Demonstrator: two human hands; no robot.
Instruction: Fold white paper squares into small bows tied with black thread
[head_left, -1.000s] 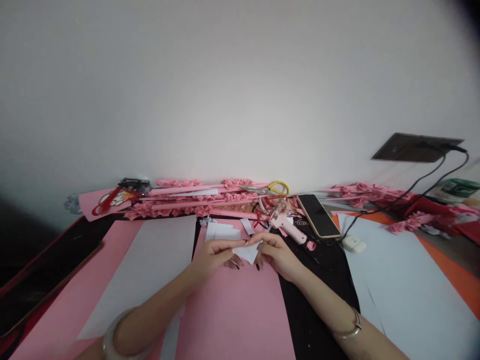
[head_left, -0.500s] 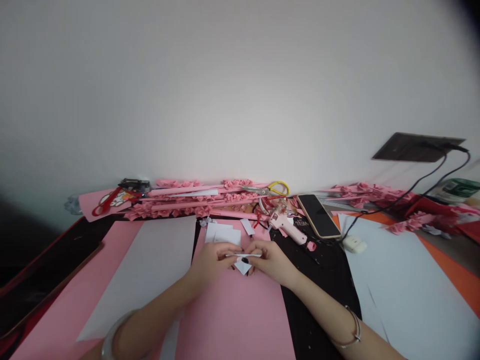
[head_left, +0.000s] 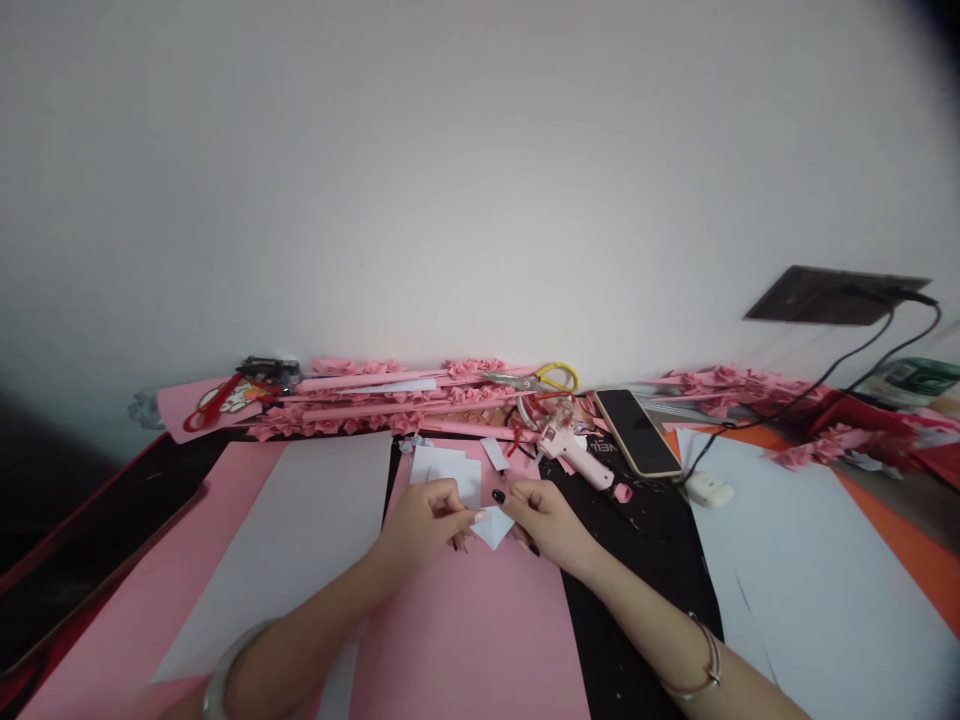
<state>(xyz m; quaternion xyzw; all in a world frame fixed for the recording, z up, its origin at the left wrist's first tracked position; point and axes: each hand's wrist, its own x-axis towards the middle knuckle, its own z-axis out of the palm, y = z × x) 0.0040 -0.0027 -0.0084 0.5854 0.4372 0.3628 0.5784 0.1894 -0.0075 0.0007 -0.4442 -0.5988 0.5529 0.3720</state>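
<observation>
A small white piece of folded paper, showing a triangular shape pointing toward me, is held between my two hands above a pink sheet. My left hand pinches its left corner between thumb and fingers. On the other side, my right hand grips the right corner, thumb on top. Just behind my hands lie several white paper squares and a small white paper strip. The fingers partly hide the folded paper's edges.
A pink glue gun, a phone and yellow-handled scissors lie behind my right hand. Pink paper flower stems line the wall. Large white sheets flank both sides. A white charger block and cables are at right.
The folded paper has turned from nearly edge-on to showing its flat triangular face. My thumbs have moved apart toward its two corners.
</observation>
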